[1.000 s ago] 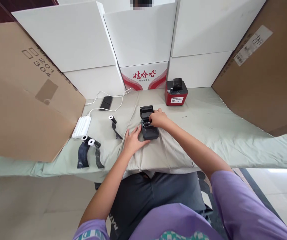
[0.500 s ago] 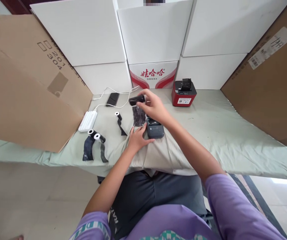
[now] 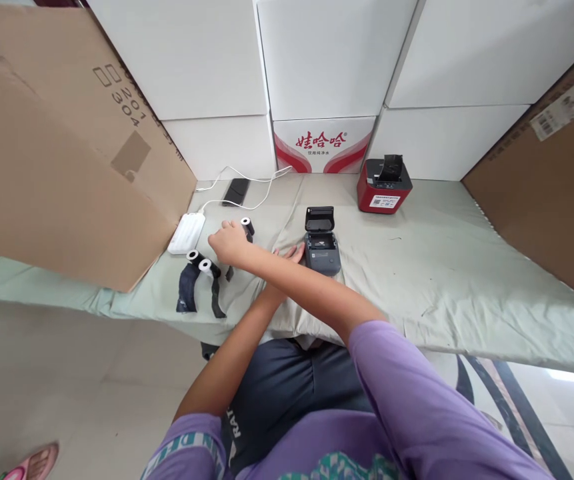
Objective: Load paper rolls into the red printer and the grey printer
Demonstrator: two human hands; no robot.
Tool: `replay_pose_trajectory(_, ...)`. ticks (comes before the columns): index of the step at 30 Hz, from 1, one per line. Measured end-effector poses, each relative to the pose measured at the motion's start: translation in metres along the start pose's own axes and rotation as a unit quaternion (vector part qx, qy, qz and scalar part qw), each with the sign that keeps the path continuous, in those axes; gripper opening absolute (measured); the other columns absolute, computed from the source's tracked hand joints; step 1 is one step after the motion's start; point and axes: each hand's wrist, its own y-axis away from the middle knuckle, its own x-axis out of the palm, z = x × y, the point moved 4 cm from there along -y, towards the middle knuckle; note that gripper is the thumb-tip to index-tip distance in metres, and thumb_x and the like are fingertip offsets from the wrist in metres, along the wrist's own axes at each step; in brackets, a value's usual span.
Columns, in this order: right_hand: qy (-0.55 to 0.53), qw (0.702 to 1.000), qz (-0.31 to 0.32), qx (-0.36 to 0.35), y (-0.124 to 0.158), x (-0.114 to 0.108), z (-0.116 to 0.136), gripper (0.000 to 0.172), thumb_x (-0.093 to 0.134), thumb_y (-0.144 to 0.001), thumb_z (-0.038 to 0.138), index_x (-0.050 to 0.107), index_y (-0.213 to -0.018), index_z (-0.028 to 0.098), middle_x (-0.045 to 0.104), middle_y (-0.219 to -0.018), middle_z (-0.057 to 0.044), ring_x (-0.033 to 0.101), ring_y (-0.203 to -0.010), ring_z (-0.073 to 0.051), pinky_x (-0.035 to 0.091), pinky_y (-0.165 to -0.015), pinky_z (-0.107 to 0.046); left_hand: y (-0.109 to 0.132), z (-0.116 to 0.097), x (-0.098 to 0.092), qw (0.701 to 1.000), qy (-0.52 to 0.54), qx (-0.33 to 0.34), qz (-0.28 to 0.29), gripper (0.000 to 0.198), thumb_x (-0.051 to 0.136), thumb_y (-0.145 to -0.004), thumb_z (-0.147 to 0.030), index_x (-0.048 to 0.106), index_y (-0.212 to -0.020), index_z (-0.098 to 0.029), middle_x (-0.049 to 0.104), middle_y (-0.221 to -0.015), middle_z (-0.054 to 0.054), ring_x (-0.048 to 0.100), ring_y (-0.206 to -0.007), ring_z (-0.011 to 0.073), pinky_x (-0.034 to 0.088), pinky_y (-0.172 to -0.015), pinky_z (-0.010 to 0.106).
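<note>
Two rolls (image 3: 210, 268) up front on the left. Left hand (image 3: 289, 255), fingers out straight, is right at the lid-up black printer (image 3: 323, 261). Right hand's (image 3: 229, 241) curled near a third roll (image 3: 249, 227), can't tell if it's holding anything. Red printer (image 3: 383, 190) sits farther back.

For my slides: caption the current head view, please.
Arms crossed: right hand beside white-ended black ribbon rolls, left hand beside a boxy grey plastic device with its lid open.
</note>
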Motion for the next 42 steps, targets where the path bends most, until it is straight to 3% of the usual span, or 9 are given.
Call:
replay_pose_trajectory(6, -0.024, 0.997, -0.055, 0.055, 0.001, -0.006, -0.023, 0.038, 0.058, -0.102, 0.038, 0.074, -0.130, 0.017, 0.066, -0.142, -0.021, 0.051, -0.136, -0.038, 0.036, -0.112, -0.052, 0.009, -0.008, -0.006, 1.000, 0.003, 0.011, -0.009, 0.076, 0.046, -0.102, -0.040, 0.022, -0.172, -0.019, 0.027, -0.177, 0.009, 0.028, -0.165, 0.0278, 0.008, -0.138, 0.047)
replay_pose_trajectory(11, -0.053, 0.984, -0.085, 0.146, -0.010, -0.023, -0.073, 0.037, 0.057, -0.103, 0.039, 0.074, -0.127, 0.017, 0.070, -0.135, -0.018, 0.060, -0.130, -0.037, 0.039, -0.111, -0.052, 0.008, -0.020, -0.013, 0.998, -0.032, -0.028, -0.035, 0.067, 0.061, -0.094, -0.035, 0.048, -0.160, -0.025, 0.059, -0.158, 0.010, 0.042, -0.157, 0.0354, 0.016, -0.135, 0.056)
replay_pose_trajectory(17, -0.079, 0.987, 0.036, 0.135, -0.007, -0.005, -0.095, 0.036, 0.061, -0.087, 0.003, 0.072, -0.120, 0.012, 0.073, -0.130, -0.020, 0.071, -0.115, -0.032, 0.052, -0.096, -0.041, 0.006, -0.024, -0.016, 0.997, -0.044, -0.043, -0.038, 0.049, 0.074, -0.086, -0.035, 0.070, -0.134, -0.028, 0.080, -0.125, 0.008, 0.055, -0.146, 0.0378, 0.017, -0.134, 0.059)
replay_pose_trajectory(21, -0.179, 0.977, -0.031, 0.114, 0.022, -0.010, -0.122, 0.029, 0.066, -0.080, 0.002, 0.069, -0.105, 0.014, 0.076, -0.115, -0.014, 0.070, -0.109, -0.028, 0.053, -0.092, -0.036, 0.009, -0.021, -0.016, 0.998, -0.020, -0.024, -0.060, 0.064, 0.080, -0.083, -0.051, 0.066, -0.140, -0.024, 0.072, -0.141, 0.012, 0.058, -0.143, 0.0368, 0.018, -0.135, 0.060)
replay_pose_trajectory(23, -0.301, 0.941, -0.117, 0.100, 0.053, -0.023, -0.144, 0.023, 0.071, -0.077, 0.008, 0.065, -0.097, 0.017, 0.075, -0.105, -0.009, 0.069, -0.101, -0.025, 0.053, -0.091, -0.036, 0.010, -0.020, -0.016, 0.997, -0.007, -0.027, -0.068, 0.084, 0.081, -0.083, -0.057, 0.052, -0.155, -0.024, 0.058, -0.158, 0.014, 0.054, -0.148, 0.0364, 0.025, -0.133, 0.059)
replay_pose_trajectory(27, -0.579, 0.786, -0.212, 0.041, 0.150, -0.048, -0.184, 0.035, 0.082, -0.078, 0.035, 0.057, -0.099, 0.024, 0.074, -0.100, -0.003, 0.069, -0.092, -0.022, 0.054, -0.081, -0.034, 0.011, -0.021, -0.017, 0.996, -0.031, -0.042, -0.069, 0.096, 0.079, -0.084, -0.060, 0.039, -0.165, -0.027, 0.051, -0.165, 0.013, 0.049, -0.152, 0.0345, 0.028, -0.132, 0.057)
replay_pose_trajectory(30, -0.623, 0.737, -0.257, 0.050, 0.215, -0.052, -0.206, 0.042, 0.084, -0.078, 0.048, 0.055, -0.100, 0.027, 0.073, -0.100, -0.002, 0.069, -0.092, -0.022, 0.052, -0.081, -0.034, 0.011, -0.024, -0.017, 0.996, -0.058, -0.028, -0.065, 0.095, 0.077, -0.085, -0.060, 0.038, -0.166, -0.026, 0.053, -0.163, 0.012, 0.046, -0.155, 0.0323, 0.019, -0.136, 0.056)
replay_pose_trajectory(37, -0.354, 0.894, -0.237, 0.141, 0.231, -0.011, -0.220, 0.023, 0.075, -0.081, 0.034, 0.066, -0.098, 0.022, 0.073, -0.101, -0.005, 0.059, -0.092, -0.023, 0.047, -0.086, -0.037, 0.011, -0.022, -0.016, 0.995, -0.070, -0.042, -0.054, 0.095, 0.076, -0.085, -0.051, 0.036, -0.167, -0.022, 0.052, -0.163, 0.014, 0.044, -0.157, 0.0308, 0.020, -0.135, 0.055)
replay_pose_trajectory(42, -0.274, 0.924, -0.226, 0.145, 0.216, 0.004, -0.208, 0.023, 0.065, -0.084, 0.020, 0.066, -0.107, 0.023, 0.073, -0.109, -0.007, 0.055, -0.103, -0.026, 0.047, -0.095, -0.041, 0.011, -0.023, -0.016, 0.994, -0.078, -0.046, -0.056, 0.095, 0.076, -0.084, -0.047, 0.036, -0.167, -0.022, 0.053, -0.163, 0.015, 0.047, -0.155, 0.0299, 0.020, -0.135, 0.052)
